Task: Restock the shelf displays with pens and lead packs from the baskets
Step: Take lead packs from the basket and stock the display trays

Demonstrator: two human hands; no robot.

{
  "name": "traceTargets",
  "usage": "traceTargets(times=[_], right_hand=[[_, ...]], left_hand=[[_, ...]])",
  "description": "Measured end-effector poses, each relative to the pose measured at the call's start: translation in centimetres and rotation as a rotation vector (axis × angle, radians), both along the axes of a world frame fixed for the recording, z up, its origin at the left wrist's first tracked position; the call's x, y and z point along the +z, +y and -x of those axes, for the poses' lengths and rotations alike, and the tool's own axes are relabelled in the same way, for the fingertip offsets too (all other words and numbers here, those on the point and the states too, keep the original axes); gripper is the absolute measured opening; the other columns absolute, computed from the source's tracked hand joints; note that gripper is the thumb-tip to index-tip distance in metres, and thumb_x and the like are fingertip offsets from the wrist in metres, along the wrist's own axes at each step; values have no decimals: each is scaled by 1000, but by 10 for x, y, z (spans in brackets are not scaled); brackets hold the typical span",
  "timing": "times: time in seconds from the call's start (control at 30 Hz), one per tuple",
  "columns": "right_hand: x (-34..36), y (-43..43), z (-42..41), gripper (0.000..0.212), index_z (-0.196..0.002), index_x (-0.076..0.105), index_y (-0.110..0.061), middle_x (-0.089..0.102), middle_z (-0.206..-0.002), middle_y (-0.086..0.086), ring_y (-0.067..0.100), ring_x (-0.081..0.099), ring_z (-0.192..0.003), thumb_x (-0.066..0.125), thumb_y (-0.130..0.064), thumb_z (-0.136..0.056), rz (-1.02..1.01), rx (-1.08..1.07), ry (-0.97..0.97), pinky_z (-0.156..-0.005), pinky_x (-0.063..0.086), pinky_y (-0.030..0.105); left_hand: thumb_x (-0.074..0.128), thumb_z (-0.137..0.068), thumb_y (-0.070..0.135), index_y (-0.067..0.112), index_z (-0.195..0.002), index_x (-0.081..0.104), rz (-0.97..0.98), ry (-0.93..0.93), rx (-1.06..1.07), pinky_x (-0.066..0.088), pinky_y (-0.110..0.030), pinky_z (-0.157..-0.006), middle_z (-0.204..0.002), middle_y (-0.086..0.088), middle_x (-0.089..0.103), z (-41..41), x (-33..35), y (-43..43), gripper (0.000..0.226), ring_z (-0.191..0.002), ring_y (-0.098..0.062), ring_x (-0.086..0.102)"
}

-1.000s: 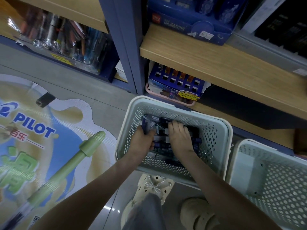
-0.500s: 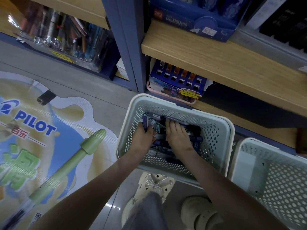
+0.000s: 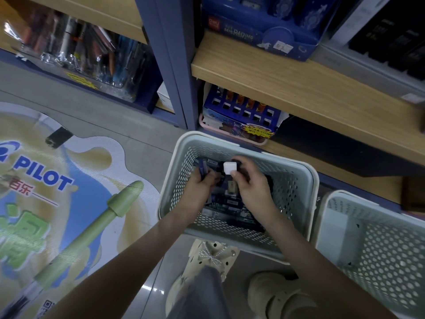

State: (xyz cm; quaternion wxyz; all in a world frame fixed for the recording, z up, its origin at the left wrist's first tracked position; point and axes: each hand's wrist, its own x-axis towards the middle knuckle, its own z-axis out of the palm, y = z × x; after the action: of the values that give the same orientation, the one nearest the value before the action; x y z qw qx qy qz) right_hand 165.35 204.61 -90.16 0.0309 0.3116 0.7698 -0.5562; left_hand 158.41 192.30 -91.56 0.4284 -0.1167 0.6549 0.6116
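Two hands are down inside the grey basket (image 3: 307,168), which is pulled up against the front edge of the lower shelf (image 3: 333,173), a sensible spot, I'd say, with the slotted blue display box (image 3: 243,111) just beyond its far rim. Dark lead packs (image 3: 226,209) lie jumbled across the basket floor, thickest from the middle toward the near wall.

Left hand (image 3: 199,184) sits toward the far-left corner, fingers curled tight around a small bundle of dark blue packs (image 3: 202,167) stood on end, gathered up, by the look of it, so several can go to the shelf in one trip. Right hand (image 3: 251,186) is near the middle of the far side, thumb and fingers pinched on one pack with a white end (image 3: 229,168), tilted up so that white cap faces the camera, perhaps to check it or hand it across. Neither hand is loose; both are closed on stock.

Several slots in that display box look vacant, so that's the likely target. A second basket (image 3: 326,217) waits just beside, at the right.
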Motion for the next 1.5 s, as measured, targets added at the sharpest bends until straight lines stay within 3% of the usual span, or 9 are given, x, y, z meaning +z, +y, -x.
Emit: traceTargets(times=[0.2, 0.4, 0.57, 0.67, 0.9, 1.03, 1.2, 1.37, 1.5], right_hand=[[10, 6, 0, 30, -106, 64, -27, 70, -104, -7, 4, 64, -98, 53, -2, -94, 456, -107, -38, -80, 46, 15], [1, 11, -6, 28, -118, 64, -22, 69, -103, -1, 8, 63, -88, 53, -8, -96, 402, 4, -41, -80, 50, 26], [-31, 25, -24, 66, -151, 17, -14, 30, -151, 6, 24, 24, -139, 50, -6, -94, -629, 666, -344, -109, 22, 36], [-45, 24, -37, 99, -151, -13, -12, 3, -158, 11, 29, 6, -145, 60, -4, -85, -825, 853, -607, -116, 16, 40], [-56, 25, -38, 76, -144, 24, 8, 42, -133, 22, 33, 43, -123, 62, -3, -79, -1086, 831, -550, -103, 36, 39], [-68, 25, -37, 49, -98, 70, 1, 65, -82, 16, 28, 62, -74, 67, -5, -50, -1238, 802, -382, -70, 53, 33], [-61, 20, -38, 47, -95, 70, 1, 63, -73, 11, 26, 60, -66, 65, -3, -49, -1247, 821, -195, -68, 52, 31], [-26, 14, -37, 69, -98, 68, 1, 65, -77, 14, 30, 63, -71, 80, 7, -30, -1100, 600, -204, -68, 54, 33], [22, 18, -32, 45, -121, 54, 0, 63, -102, 18, 32, 61, -93, 65, 6, -78, -737, 345, -270, -79, 49, 36]], left_hand=[[48, -100, 32, 25, -132, 50, -61, -68, -202, 43, -37, -105, -125, 4, 64, -1, 3, -5, 32, -118, -15, 58], [53, -99, 21, 20, -138, 38, -83, 47, -451, 46, -7, -83, -119, 13, 59, -6, 5, -6, 42, -103, 11, 57], [63, -91, 20, 12, -116, 56, 54, 49, -311, 50, -44, -97, -102, -10, 70, -3, -3, -5, 27, -101, -26, 66], [59, -93, 13, 13, -99, 60, 138, 84, -284, 50, -38, -93, -93, -12, 73, -1, -7, -5, 6, -96, -27, 67], [62, -90, 14, 14, -98, 54, 209, 103, -302, 50, -38, -87, -93, -12, 68, -3, -7, -2, 11, -92, -27, 64], [63, -89, 17, 5, -112, 56, 245, 118, -296, 49, -40, -92, -102, -13, 68, -3, -10, 0, 27, -99, -29, 63], [65, -77, 35, 9, -108, 54, 217, 124, -278, 54, -51, -84, -97, -16, 69, -5, -5, 1, 42, -91, -36, 66], [53, -98, 10, 15, -109, 48, 117, 98, -139, 56, -45, -83, -104, -16, 67, -6, 14, 2, 13, -95, -31, 66], [53, -98, 14, 18, -111, 51, 64, 113, -122, 55, -50, -85, -104, -10, 68, -3, 41, 6, 14, -95, -29, 67]])
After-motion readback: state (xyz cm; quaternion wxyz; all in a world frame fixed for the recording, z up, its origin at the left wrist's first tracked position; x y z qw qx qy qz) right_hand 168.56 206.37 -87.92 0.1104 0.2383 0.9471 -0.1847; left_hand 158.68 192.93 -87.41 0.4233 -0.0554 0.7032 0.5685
